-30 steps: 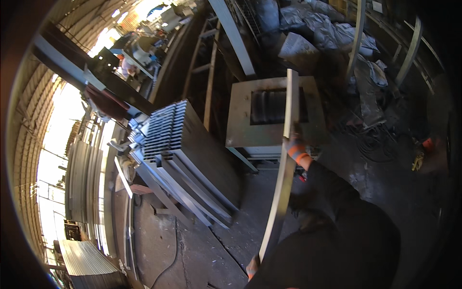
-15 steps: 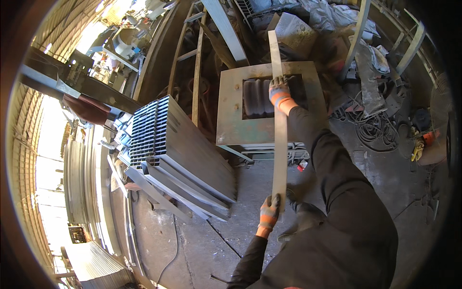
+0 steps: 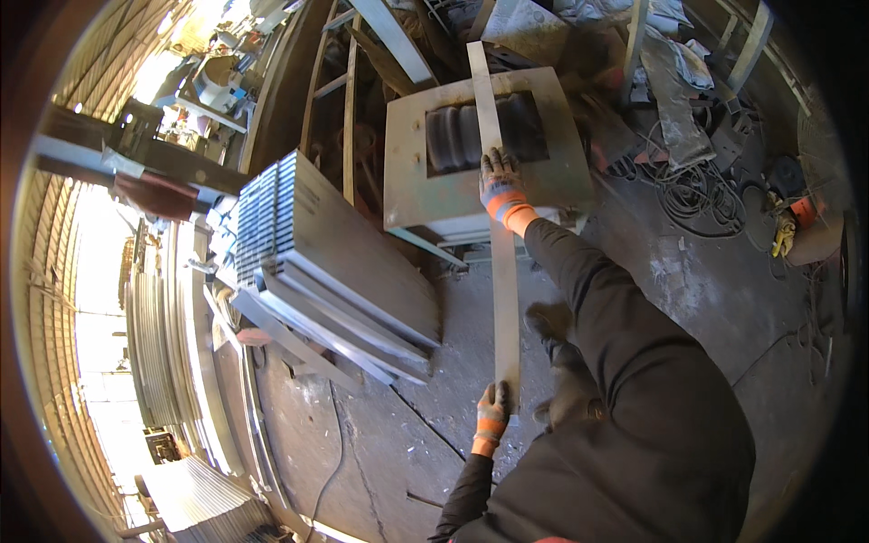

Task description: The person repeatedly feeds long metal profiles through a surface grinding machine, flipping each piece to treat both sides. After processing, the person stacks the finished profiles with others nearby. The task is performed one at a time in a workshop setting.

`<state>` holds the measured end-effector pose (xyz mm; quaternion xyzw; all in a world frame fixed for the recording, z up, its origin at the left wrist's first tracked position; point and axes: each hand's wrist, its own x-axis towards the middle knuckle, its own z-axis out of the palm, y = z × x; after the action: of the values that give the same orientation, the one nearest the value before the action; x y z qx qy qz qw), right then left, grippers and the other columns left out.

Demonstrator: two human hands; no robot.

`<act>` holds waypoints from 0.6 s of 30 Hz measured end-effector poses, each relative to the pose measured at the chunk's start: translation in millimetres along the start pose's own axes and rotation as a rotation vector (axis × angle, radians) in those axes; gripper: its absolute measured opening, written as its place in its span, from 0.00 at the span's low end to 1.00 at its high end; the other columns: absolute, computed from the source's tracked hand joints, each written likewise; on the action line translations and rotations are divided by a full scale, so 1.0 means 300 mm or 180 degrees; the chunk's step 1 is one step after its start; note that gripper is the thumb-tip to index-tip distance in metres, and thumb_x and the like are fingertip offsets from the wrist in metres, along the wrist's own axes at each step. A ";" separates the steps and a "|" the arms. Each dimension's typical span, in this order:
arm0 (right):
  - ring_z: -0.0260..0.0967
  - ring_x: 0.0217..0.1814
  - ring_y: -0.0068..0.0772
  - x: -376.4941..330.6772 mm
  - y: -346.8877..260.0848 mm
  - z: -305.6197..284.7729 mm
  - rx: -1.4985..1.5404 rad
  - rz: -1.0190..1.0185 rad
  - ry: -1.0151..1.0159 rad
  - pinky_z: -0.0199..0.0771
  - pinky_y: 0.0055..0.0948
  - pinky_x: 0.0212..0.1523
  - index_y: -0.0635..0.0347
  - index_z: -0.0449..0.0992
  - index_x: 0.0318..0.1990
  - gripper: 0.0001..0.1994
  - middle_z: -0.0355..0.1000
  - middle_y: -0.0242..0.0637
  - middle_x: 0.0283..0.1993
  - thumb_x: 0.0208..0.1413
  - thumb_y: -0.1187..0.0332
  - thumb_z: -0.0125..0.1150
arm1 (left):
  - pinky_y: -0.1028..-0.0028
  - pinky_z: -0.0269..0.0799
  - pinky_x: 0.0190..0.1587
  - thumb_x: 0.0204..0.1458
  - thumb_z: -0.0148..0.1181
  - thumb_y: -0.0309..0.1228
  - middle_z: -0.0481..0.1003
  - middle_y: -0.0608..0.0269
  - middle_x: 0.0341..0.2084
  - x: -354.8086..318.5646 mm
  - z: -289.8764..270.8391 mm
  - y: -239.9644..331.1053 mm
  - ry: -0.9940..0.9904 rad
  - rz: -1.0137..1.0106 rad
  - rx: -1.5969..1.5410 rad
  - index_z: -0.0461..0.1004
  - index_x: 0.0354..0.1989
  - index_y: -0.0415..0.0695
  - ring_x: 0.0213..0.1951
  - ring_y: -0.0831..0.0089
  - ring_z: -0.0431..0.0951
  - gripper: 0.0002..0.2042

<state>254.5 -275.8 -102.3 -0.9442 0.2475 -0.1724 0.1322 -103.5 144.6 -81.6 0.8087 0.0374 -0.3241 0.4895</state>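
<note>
1. Strip [image 3: 501, 271]: I am holding a long, flat, narrow metal strip, pale grey, running from near my body out over the machine [image 3: 407, 181]. Its far end is reaching past the machine's top opening; its near end is sitting at my left hand, above the concrete floor [image 3: 380, 434].

2. Left hand [image 3: 493, 414]: gloved, orange and grey, closed around the near end of the strip, fingers wrapping its edge.

3. Right hand [image 3: 501, 185]: gloved the same way, arm stretched forward, clamped on the strip partway along, right over the machine's green frame beside the dark rollers [image 3: 453, 136].

4. Handling, as I am judging it: the strip is looking stiff along its length, showing no sag between my two hands, so it is probably steel of fair weight for its width. Being thin, it is likely to flex and whip if held at one end only; two grips well apart are suiting it. The edges may be sharp, and bare metal can slide in a glove, so I am gripping across the flat face, not the edge.

5. Nearby: a stack [image 3: 335, 244] of grey sheet panels is leaning to my left, apart from the strip; cables [image 3: 697, 195] are lying on the floor to the right.
</note>
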 end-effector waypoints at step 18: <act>0.45 0.93 0.69 -1.316 -0.278 -0.383 0.0903 -0.0896 -0.0058 0.45 0.58 0.91 0.63 0.61 0.86 0.41 0.50 0.60 0.91 0.68 0.60 0.65 | 0.71 0.74 0.43 0.70 0.64 0.67 0.82 0.71 0.36 -1.111 -0.241 -0.787 0.0057 -0.0787 -0.0581 0.87 0.52 0.36 0.39 0.80 0.76 0.37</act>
<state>-78.3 -22.0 -73.2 -0.9429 0.0851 -0.2138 0.2408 -419.7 411.5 -53.3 0.7530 0.1704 -0.3699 0.5169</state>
